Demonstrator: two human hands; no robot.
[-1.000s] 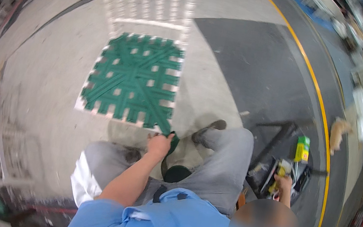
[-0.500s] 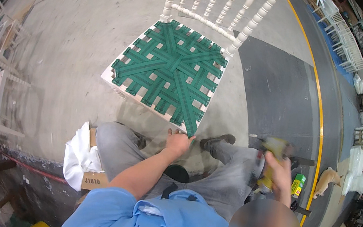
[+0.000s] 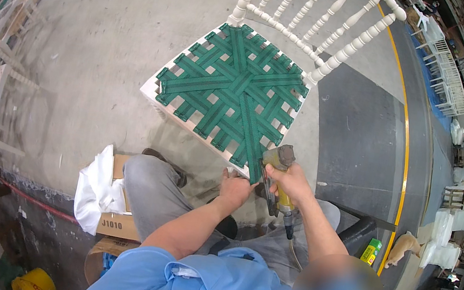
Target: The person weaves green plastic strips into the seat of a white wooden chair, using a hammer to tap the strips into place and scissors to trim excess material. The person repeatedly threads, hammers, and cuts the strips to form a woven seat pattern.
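Your right hand (image 3: 293, 182) is wrapped tight around a yellow-handled staple gun (image 3: 278, 175), its nose set against the near edge of the green webbing seat (image 3: 232, 89). Your left hand (image 3: 235, 189), fingers curled in, presses on the same corner of the white chair (image 3: 304, 18) frame just beside the tool; whether it pinches a strap, you cannot tell. The chair stands on grey concrete floor (image 3: 95, 40) before your knees. A white cloth (image 3: 93, 186) lies on a cardboard box (image 3: 118, 225) at your left.

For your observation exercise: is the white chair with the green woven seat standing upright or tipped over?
Upright. The white chair shows its green webbing seat facing up, the spindle back rising at its far edge. Its legs are hidden beneath the seat.
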